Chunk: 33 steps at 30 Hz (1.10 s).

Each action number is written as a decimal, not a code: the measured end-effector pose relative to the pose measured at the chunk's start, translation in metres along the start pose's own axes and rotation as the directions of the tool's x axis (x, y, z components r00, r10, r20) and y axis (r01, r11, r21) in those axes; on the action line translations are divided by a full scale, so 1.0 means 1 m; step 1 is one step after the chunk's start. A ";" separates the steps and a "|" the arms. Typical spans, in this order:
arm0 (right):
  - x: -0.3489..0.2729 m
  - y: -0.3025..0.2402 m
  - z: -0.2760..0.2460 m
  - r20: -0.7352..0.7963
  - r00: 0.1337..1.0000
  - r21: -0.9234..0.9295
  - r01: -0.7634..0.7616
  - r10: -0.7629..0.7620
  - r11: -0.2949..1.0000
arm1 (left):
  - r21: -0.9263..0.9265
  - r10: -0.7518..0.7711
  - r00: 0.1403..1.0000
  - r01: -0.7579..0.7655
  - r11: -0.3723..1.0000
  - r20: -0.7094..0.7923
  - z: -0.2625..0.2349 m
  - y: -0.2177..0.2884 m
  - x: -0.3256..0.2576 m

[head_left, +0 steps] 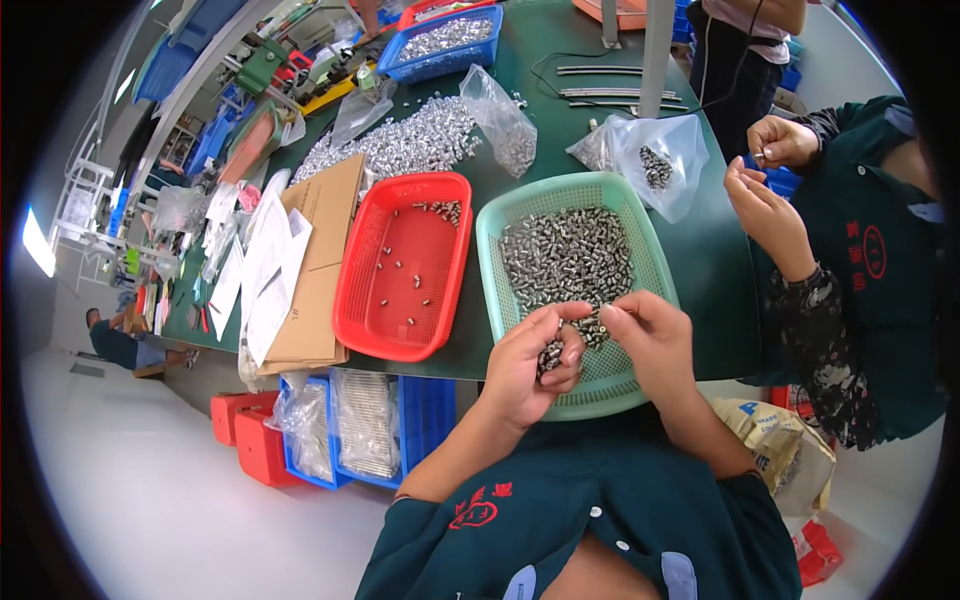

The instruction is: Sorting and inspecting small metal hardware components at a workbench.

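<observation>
Over a pale green basket (489, 262) heaped with small metal fittings (565, 255), both my hands are at work. My left hand (528, 368) is curled round several of the fittings, with its thumb and forefinger reaching toward the right hand. Close beside it, my right hand (652, 345) has thumb and fingers pinched together near a small fitting; its fingertips partly hide what they hold. To the left stands a red basket (358, 270) with a few loose fittings, most of them gathered in its far right corner.
Shiny metal parts (415, 135) are piled behind the red basket, near a blue basket (445, 62). Cardboard (318, 285) and papers (270, 270) lie at left. Plastic bags of parts (660, 165) sit behind the green basket. At right, a co-worker's hands (770, 195) hold a small piece.
</observation>
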State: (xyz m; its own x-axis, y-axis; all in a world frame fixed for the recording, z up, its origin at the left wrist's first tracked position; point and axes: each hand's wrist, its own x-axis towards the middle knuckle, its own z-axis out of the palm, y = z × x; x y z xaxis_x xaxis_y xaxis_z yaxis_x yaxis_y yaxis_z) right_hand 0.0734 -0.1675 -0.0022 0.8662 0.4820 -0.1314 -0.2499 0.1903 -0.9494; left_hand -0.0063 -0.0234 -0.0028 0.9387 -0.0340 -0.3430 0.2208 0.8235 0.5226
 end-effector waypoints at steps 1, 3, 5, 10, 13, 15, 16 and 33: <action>0.000 -0.004 -0.002 0.036 0.934 -0.417 0.336 -0.354 0.844 | 0.001 0.002 1.000 -0.002 1.000 -0.002 0.000 0.001 -0.001; -0.001 -0.017 -0.001 0.267 0.680 -0.773 0.574 -0.683 0.269 | -0.010 0.001 1.000 0.000 1.000 0.027 0.001 0.001 -0.002; -0.004 -0.020 0.001 0.236 0.708 -0.730 0.581 -0.665 0.359 | -0.038 0.004 0.999 -0.002 0.999 0.041 -0.002 -0.001 -0.003; -0.004 -0.008 0.001 0.043 0.885 -0.466 0.428 -0.463 0.775 | -0.096 -0.067 0.995 0.074 0.993 0.071 -0.003 -0.002 0.000; -0.002 0.002 0.000 0.016 0.984 -0.147 0.177 -0.177 0.973 | -0.131 -0.090 0.996 0.092 0.987 0.027 -0.001 -0.003 0.001; -0.001 0.003 0.002 0.028 0.980 -0.194 0.200 -0.198 0.960 | -0.131 -0.090 0.996 0.091 0.987 0.013 0.000 -0.004 0.002; -0.002 0.002 0.003 0.027 0.980 -0.193 0.198 -0.197 0.961 | -0.131 -0.092 0.996 0.093 0.987 0.012 0.000 -0.004 0.002; 0.007 0.011 -0.005 0.139 0.980 0.133 -0.163 0.144 0.978 | 0.043 -0.015 0.990 0.021 0.999 -0.141 0.005 0.000 0.001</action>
State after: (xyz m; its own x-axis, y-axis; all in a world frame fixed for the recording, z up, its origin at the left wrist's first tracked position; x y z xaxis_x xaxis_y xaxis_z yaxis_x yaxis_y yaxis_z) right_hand 0.0789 -0.1658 -0.0151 0.7525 0.6187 -0.2257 -0.4427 0.2215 -0.8689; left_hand -0.0039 -0.0264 0.0012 0.8887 0.0339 -0.4571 0.2518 0.7973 0.5486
